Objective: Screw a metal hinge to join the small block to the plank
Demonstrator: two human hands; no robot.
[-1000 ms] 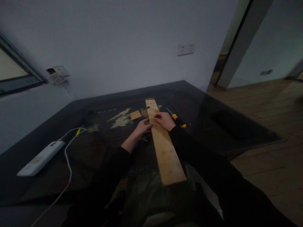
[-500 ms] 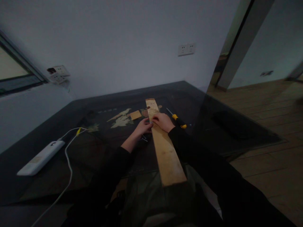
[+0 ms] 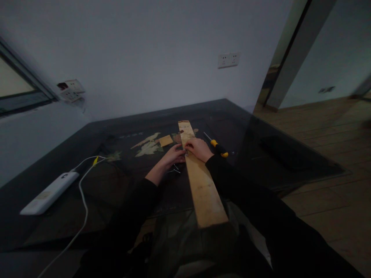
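A wooden board (image 3: 204, 189) bars the middle, flanked by metal fasteners (image 3: 176, 171) left and a screwdriver (image 3: 219, 148) right. Beyond the board's far end, tabletop (image 3: 208, 111) lies open.

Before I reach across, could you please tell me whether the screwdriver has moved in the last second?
No, the screwdriver shows no visible shift: it lies in the same place and direction, judged against the far corner of the dark table.

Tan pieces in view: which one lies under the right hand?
The long wooden plank, running beneath the right hand toward the lap; the small square piece lies left of it, under neither hand.
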